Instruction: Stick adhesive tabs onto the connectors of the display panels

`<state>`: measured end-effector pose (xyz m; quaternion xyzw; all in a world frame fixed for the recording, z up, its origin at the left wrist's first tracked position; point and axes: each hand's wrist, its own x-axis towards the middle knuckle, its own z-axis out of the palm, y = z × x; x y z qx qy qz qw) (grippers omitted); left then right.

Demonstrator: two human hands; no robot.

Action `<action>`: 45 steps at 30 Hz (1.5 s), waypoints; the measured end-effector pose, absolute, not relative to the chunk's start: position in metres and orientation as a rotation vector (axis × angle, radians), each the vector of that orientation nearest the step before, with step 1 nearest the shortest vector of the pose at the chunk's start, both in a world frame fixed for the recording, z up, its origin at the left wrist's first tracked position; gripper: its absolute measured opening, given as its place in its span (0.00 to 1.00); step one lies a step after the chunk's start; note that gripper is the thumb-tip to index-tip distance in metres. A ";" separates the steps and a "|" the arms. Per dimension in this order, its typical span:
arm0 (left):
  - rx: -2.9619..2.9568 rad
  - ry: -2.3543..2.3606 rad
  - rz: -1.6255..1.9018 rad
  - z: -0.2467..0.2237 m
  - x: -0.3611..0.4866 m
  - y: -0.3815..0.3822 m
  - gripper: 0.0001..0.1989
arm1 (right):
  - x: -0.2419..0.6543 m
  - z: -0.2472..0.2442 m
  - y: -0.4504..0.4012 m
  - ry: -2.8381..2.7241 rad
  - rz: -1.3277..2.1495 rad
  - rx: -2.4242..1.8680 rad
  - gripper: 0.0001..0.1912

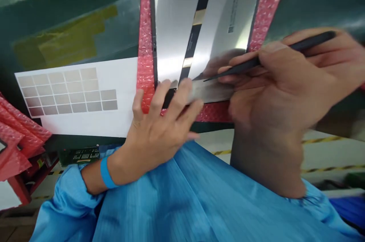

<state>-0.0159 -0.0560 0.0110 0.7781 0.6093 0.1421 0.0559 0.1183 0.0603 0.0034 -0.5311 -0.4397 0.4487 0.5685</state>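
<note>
A shiny silver panel (171,17), probably a display back, lies on pink bubble wrap (146,44). A black flex strip (195,31) with gold-coloured patches runs down the panel. My left hand (159,128), wearing a blue wristband (107,173), rests with fingers spread over the panel's near edge and the strip's lower end. In my right hand (288,86) are black fine-pointed tweezers (245,66), held like a pen. Their tip points at the near edge of the panel, close to my left fingertips. Whether the tip touches the surface I cannot tell.
Left of the panel is a white sheet (125,93) with rows of grey rectangular stickers (67,91). Yellowish tape (68,38) is on the dark green bench (119,48). Folded pink bubble wrap (19,131) lies at the far left. Below the bench edge is a green circuit board (82,154).
</note>
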 end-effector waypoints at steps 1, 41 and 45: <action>2.350 1.788 0.494 0.015 -0.031 -0.059 0.21 | 0.116 0.006 0.059 -1.052 1.073 -1.234 0.15; 2.075 2.042 0.624 -0.007 -0.156 -0.072 0.41 | 0.076 0.005 0.074 -1.225 1.419 -0.935 0.16; 2.106 2.038 0.801 0.004 -0.130 -0.066 0.31 | 0.131 -0.002 0.094 -1.256 1.268 -1.030 0.19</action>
